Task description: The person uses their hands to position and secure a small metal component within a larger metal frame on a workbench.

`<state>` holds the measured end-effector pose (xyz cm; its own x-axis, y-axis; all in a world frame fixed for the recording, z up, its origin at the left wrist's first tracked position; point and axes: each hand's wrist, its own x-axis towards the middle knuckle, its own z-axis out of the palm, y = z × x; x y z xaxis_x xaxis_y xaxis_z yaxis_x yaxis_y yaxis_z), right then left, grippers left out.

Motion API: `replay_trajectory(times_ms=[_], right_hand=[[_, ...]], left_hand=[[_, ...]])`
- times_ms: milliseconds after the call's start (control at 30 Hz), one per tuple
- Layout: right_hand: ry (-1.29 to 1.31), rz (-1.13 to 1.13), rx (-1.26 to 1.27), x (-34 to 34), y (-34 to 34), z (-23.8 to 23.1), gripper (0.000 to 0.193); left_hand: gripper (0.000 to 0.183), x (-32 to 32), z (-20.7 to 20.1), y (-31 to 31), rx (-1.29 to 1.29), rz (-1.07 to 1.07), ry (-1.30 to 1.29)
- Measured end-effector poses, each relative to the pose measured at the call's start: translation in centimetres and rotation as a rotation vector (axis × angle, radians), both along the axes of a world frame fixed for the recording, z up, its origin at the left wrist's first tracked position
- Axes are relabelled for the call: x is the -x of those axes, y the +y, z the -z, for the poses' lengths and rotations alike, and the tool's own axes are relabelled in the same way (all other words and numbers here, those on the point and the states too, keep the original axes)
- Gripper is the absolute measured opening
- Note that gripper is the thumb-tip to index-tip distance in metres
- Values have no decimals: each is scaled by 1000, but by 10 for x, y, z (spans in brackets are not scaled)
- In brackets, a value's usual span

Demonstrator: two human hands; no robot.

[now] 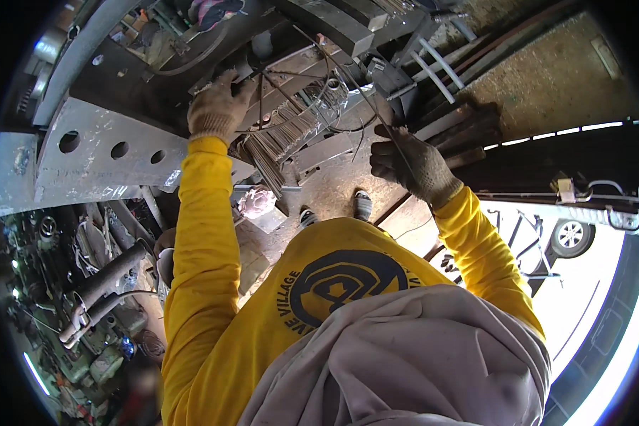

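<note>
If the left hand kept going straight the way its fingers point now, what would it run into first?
The left hand, gloved, points up-picture at the dark metal machine frame and already seems to touch thin wire rods there. Going on, it would likely press into that frame first, though depth is hard to judge.

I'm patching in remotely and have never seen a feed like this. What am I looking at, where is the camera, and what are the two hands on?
There is no machine: a person works with two gloved hands. The single picture comes from a fisheye camera on their head, looking down, so straight edges bend. Yellow sleeves rise from below. The left hand rests on thin metal rods bundled on a cluttered metal workbench. The right hand is closed around a thin wire running up toward the bench. A grey steel plate with round holes sits at left. The person's shoes show on the floor below.
</note>
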<state>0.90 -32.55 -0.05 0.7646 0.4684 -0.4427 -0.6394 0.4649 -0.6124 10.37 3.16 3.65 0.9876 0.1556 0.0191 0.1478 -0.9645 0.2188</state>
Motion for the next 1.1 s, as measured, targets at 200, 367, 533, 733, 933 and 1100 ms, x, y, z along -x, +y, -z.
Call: replay_trajectory(times_ms=[200,367,533,733,933,1100], right_hand=[[-360,-24,555,25,40,-13,43],[-95,101,391,35,72,-20,38],[-74,155,387,39,81,-18,31],[-30,251,336,49,99,-22,28],[-12,340,316,52,115,-20,26],[-2,502,366,53,169,-22,33]], left_hand=[[68,-4,4,-4,-32,18,56],[71,-4,5,-9,-43,30,41],[73,-4,6,-8,-98,67,38],[72,-2,7,-7,-57,35,0],[73,-6,8,-5,-43,59,44],[76,-7,9,-4,-94,67,9]])
